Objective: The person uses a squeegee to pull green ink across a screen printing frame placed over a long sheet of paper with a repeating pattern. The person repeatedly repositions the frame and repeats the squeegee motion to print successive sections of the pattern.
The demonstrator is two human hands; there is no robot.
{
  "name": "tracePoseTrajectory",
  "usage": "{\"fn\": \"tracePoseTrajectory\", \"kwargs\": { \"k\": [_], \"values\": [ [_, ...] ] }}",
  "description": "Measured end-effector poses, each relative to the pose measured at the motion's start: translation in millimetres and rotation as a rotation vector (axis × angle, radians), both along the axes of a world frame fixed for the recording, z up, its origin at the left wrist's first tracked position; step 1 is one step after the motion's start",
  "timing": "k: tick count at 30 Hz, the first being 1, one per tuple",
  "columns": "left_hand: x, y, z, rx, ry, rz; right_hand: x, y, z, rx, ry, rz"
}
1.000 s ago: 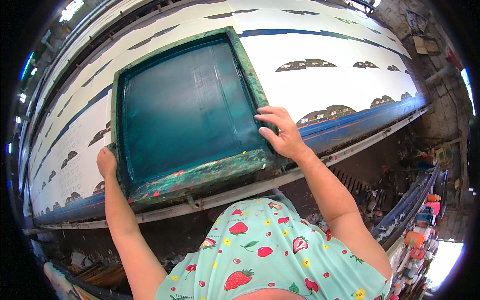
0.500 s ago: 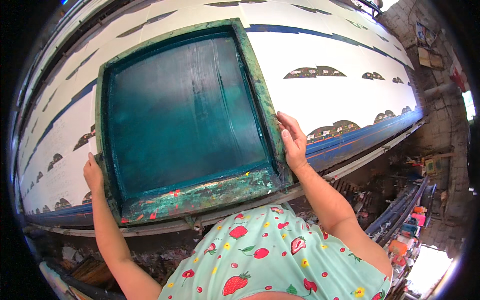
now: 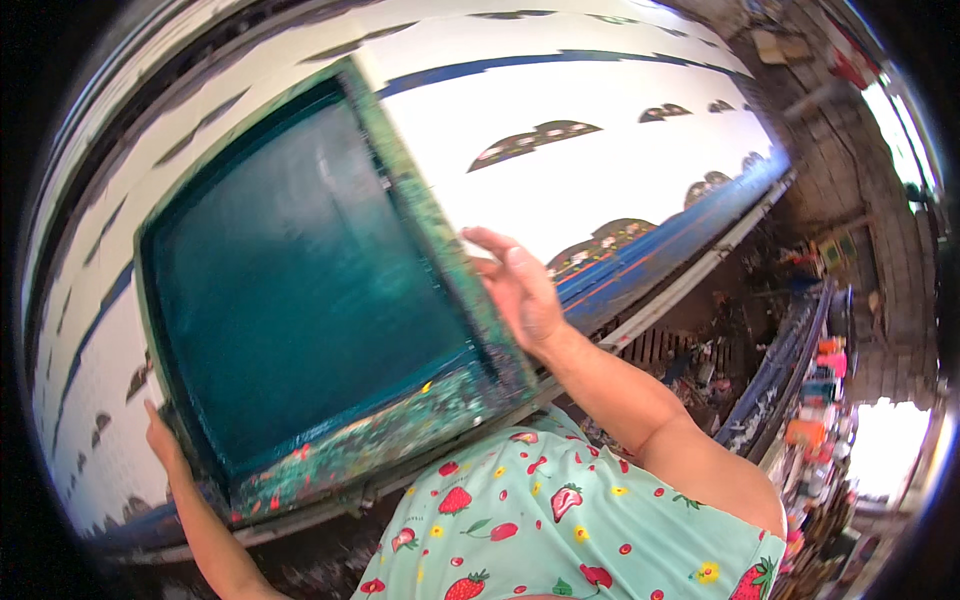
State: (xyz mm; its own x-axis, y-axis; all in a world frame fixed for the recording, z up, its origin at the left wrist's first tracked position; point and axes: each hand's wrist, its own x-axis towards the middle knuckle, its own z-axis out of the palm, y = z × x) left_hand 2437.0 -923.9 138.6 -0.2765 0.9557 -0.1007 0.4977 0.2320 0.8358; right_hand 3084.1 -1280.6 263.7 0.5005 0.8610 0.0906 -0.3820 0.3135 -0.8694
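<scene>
"At the worker's eleven o'clock, that green frame (image 3: 418, 200) is slanted over the white sheets (image 3: 600, 185). Is it properly held?"

"Hard to say. The right hand (image 3: 522, 295), at the frame's three o'clock, has thumb and fingers apart, set against the side rather than wrapped round it. The left hand (image 3: 163, 443) is by the frame's eight o'clock; I can't tell how tightly it's closed."

"So what's the danger?"

"A slip on the right, I'd say. With no thumb hooked over, that side could slide and smear the printed patches (image 3: 540, 143) or crease the paper."

"And the bottom bar (image 3: 370, 450)?"

"Down at six o'clock, close to the worker's mint top (image 3: 600, 510). Swung carelessly, it might knock the metal rail (image 3: 700, 258) or rub against the cloth. The teal screen (image 3: 310, 290) looks wet, too, so a steep tilt could make it drip."
</scene>
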Motion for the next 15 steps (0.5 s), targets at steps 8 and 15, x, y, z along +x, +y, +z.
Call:
{"fn": "tracePoseTrajectory", "kwargs": {
  "k": [8,15],
  "values": [
    [119.4,-55.5,99.6,-0.108,-0.359,-0.083,107.3,-29.8,68.1,0.018,-0.130,0.058],
    [294.5,-125.8,155.6,-0.080,-0.605,-0.054,295.0,-93.3,110.1,-0.041,-0.453,0.089]
  ]
}}
